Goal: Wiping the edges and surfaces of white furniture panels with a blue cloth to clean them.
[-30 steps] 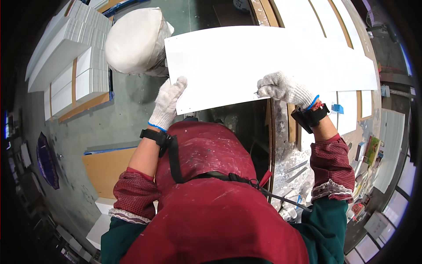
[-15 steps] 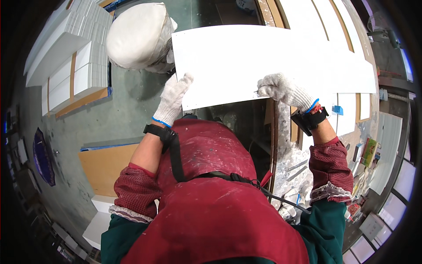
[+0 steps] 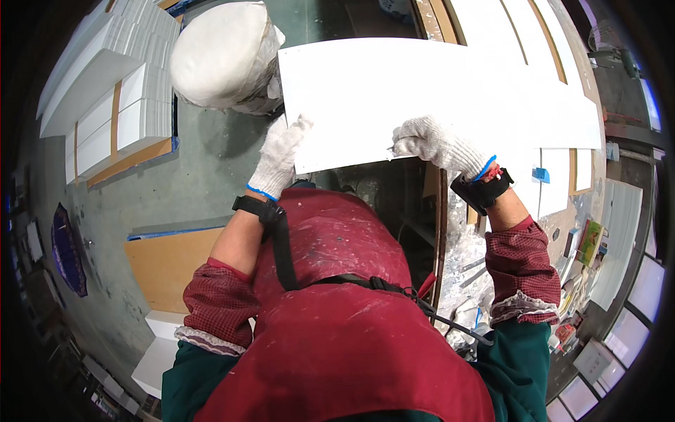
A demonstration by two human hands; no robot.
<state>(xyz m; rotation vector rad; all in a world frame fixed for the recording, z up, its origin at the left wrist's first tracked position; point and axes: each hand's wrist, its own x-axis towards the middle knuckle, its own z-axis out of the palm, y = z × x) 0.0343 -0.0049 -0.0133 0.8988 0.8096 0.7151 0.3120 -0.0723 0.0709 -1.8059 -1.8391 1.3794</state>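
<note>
A large white sheet (image 3: 365, 98) lies in front of me, its left part jutting past the bench edge. My left hand (image 3: 280, 158), in a white knit glove, is closed around its left edge near the close corner, thumb on top. On the sheet's near side rests my right hand (image 3: 439, 146), gloved alike, with fingers curled in a pinch. A tiny dark speck shows at those fingertips; what they hold, if anything, is too small to name.
Under the sheet's right part is a bench (image 3: 467, 246) with stained top and more white panels (image 3: 492, 32). A rounded bundle wrapped in white (image 3: 221, 56) stands beyond my left hand. Stacked white panels (image 3: 144, 105) are at far left, with a tan board (image 3: 172, 264) nearer.
My right hand has slid left along the sheet's near side, its fingers still curled. The sheet and my left hand have shifted very slightly right.
</note>
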